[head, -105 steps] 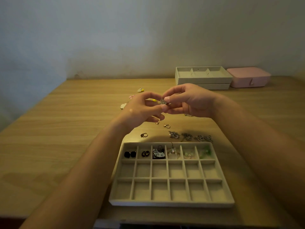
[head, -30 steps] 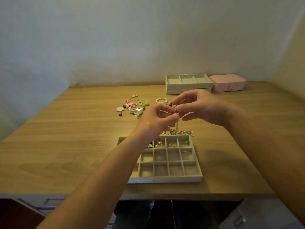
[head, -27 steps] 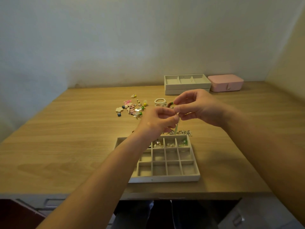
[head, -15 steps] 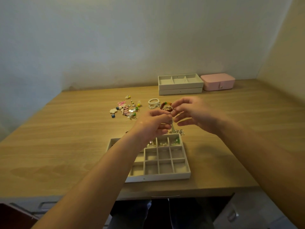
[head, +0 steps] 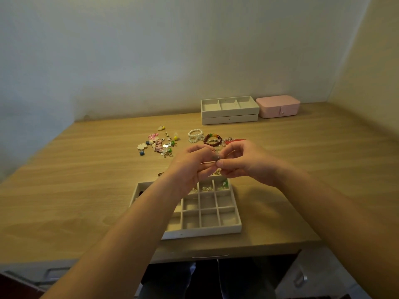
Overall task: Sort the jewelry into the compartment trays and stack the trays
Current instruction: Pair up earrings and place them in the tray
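Observation:
My left hand (head: 191,164) and my right hand (head: 241,161) meet above the table, both pinching a small metal earring (head: 216,156) between their fingertips. Below them lies a grey compartment tray (head: 216,230) with many small cells; its far row holds small jewelry pieces, and my left forearm hides its left part. Beyond my hands lie loose jewelry: a pearl bracelet (head: 195,134), a dark beaded bracelet (head: 212,139) and a scatter of colourful charms (head: 160,144).
Two stacked grey trays (head: 230,111) stand at the back of the wooden table (head: 75,190), with a pink jewelry box (head: 278,105) to their right. The table's front edge runs just below the near tray. A wall corner closes the right side.
The view has pulled back and tilted up since the earliest frame, showing more table. Both hands stayed together pinching the small piece, shifting slightly lower over the tray.

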Demonstrator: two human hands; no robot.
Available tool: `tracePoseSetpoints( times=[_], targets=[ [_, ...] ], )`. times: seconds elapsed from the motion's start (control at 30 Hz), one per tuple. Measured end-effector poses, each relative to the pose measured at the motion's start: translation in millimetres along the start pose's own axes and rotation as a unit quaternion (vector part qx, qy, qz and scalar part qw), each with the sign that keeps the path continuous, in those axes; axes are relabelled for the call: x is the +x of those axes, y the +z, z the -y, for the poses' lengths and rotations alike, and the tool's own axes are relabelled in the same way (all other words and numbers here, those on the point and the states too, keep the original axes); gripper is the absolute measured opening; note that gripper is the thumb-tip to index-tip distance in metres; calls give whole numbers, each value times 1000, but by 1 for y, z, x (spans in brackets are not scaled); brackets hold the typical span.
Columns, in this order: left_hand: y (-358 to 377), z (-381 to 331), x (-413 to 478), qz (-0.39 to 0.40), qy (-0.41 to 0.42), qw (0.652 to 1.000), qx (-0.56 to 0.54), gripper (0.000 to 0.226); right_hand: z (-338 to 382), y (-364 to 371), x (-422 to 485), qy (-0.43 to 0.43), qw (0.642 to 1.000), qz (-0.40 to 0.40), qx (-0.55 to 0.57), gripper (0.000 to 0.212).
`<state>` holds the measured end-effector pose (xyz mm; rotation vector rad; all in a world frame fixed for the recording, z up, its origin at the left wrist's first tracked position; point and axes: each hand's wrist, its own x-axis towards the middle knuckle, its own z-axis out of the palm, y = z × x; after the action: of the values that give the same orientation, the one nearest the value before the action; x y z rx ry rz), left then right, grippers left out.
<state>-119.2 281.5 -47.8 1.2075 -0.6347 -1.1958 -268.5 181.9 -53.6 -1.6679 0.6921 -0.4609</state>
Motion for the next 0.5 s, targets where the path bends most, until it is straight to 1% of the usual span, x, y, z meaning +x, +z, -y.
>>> tracePoseSetpoints(
  times=[0.1,0.23,0.4,0.5],
  targets=[
    [-1,-1,-2,-6,-26,999,-20,8,1,-1,0,-19,999,-13,-38,24],
    [-2,-2,-4,-15,-63,997,-51,4,4,-2,-1,-33,996,-11,-86,20],
    [-4,2,-3,-45,-62,995,-60,12,7,-4,0,-41,992,-6,-119,19],
    [-8,5,-1,-69,-45,995,-53,11,6,-6,0,-38,987,2,-155,16]
  ],
)
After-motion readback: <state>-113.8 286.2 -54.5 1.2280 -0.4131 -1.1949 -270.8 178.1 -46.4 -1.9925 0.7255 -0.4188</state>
